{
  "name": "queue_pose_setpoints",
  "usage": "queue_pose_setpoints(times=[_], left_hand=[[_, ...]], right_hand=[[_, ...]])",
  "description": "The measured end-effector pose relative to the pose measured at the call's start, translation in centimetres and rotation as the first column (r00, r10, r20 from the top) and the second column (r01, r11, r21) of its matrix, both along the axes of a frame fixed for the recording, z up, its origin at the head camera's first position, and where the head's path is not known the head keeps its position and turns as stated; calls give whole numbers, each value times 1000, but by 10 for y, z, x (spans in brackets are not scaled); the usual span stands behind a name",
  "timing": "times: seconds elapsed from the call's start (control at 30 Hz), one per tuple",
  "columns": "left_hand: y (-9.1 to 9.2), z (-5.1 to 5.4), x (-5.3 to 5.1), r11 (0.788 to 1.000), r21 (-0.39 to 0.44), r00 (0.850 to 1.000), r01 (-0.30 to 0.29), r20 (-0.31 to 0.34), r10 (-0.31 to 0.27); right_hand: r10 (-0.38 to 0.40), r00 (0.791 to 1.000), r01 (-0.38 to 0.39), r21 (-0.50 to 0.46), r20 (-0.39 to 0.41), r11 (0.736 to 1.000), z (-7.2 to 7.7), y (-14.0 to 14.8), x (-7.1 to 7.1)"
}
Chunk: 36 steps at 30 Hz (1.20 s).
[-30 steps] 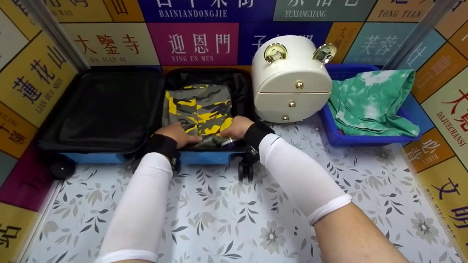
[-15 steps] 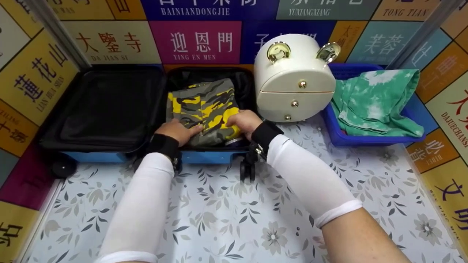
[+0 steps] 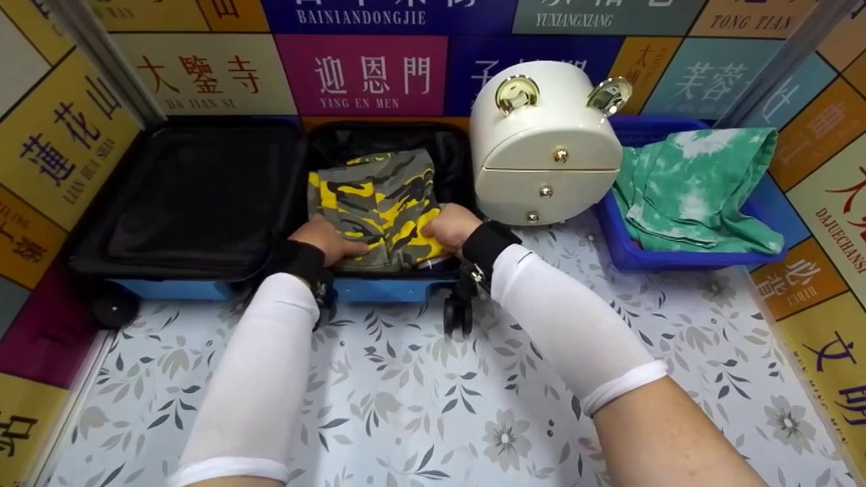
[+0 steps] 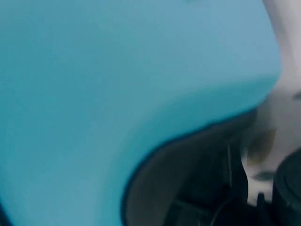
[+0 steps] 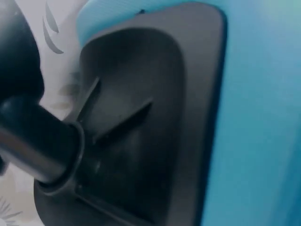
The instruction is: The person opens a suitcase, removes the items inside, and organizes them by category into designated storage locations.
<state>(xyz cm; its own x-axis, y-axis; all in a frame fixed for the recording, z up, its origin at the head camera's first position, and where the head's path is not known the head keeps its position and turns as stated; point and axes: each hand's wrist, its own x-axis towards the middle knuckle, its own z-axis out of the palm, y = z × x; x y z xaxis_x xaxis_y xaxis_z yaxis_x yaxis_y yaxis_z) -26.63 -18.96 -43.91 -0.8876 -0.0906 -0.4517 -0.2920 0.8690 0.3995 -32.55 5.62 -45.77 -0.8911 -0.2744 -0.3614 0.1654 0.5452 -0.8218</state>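
Note:
Folded camouflage clothing [image 3: 382, 203] in grey, black and yellow lies in the right half of an open blue suitcase [image 3: 382, 291] with a black lining. At its near left corner, my left hand [image 3: 326, 242] grips it with the thumb on top and the other fingers largely hidden. My right hand [image 3: 453, 226] pinches its right edge. Beside the right hand, a small dark thing with a silver rim [image 3: 434, 262] peeks out under the cloth. Both wrist views show only the blue shell [image 4: 117, 94] and a black wheel mount [image 5: 136, 117], no hands.
The suitcase's black-covered left half [image 3: 196, 196] lies against the left wall. Right of the suitcase stands a white drawer box [image 3: 548, 149] with gold ears and knobs. A blue basket [image 3: 690, 260] beyond it holds green tie-dyed cloth [image 3: 697, 193]. Floral-patterned surface [image 3: 406, 392] spreads in front.
Half a second ago the clothing's near part was pulled up and skewed; now it lies lower and flatter in the suitcase. Both hands have shifted slightly with it.

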Motion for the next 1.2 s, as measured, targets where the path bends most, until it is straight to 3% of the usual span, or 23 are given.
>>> queue_pose_setpoints(times=[0.07, 0.17, 0.37, 0.57, 0.63, 0.73, 0.83, 0.93, 1.0, 1.1, 1.2], left_hand=[[-3, 1, 1, 997, 66, 998, -31, -46, 35], [-5, 2, 2, 981, 178, 984, -82, -142, 108], [-1, 2, 3, 951, 300, 926, -76, -332, 179], [4, 1, 9, 905, 424, 852, -19, -468, 236], [6, 0, 12, 891, 453, 821, 17, -515, 246], [8, 0, 17, 879, 473, 773, 62, -580, 258], [9, 0, 19, 865, 491, 715, 102, -641, 279], [10, -1, 21, 853, 504, 675, 138, -678, 291], [10, -2, 22, 830, 534, 669, 160, -677, 307], [9, -5, 24, 799, 572, 677, 185, -664, 318], [8, -8, 25, 781, 595, 687, 188, -648, 329]], right_hand=[[-32, 999, 36, -124, 31, 992, -1, -2, 2], [-32, 996, 55, -287, 83, 956, 1, -3, 4], [8, 992, 54, -470, 129, 881, 11, 3, 7], [-27, 970, 171, -597, 243, 784, 22, 8, 6], [-36, 956, 222, -639, 291, 736, 24, 9, 6], [-36, 939, 270, -671, 341, 690, 29, 10, 5], [-14, 925, 293, -690, 379, 662, 32, 12, 5], [13, 925, 278, -696, 381, 662, 33, 12, 6], [9, 930, 266, -691, 367, 672, 33, 12, 7], [-5, 931, 266, -669, 365, 694, 32, 10, 9], [-14, 928, 272, -650, 373, 710, 30, 7, 11]])
